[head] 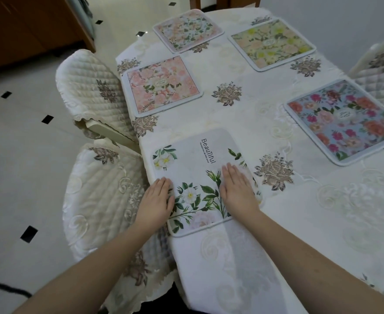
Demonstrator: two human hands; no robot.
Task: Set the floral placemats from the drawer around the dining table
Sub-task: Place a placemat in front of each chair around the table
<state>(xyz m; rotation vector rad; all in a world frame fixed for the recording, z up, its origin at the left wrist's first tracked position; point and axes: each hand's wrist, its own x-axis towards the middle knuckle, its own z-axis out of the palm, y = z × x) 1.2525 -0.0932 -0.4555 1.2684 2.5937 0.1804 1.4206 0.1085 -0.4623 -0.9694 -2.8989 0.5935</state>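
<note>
A white placemat printed with green leaves, white flowers and the word "Beautiful" lies at the table's near left edge. My left hand rests flat on its left border, fingers together. My right hand lies flat on its right half. Neither hand grips anything. Further mats lie around the table: a pink one on the left, a pale pink-and-green one at the far left, a yellow-green one at the far right, and a blue one with red and pink flowers on the right.
The table wears a cream embroidered cloth. Two quilted, cream-covered chairs stand at the left side, one further off and one close by. Another covered chair stands at the right. A wooden cabinet is at the far left.
</note>
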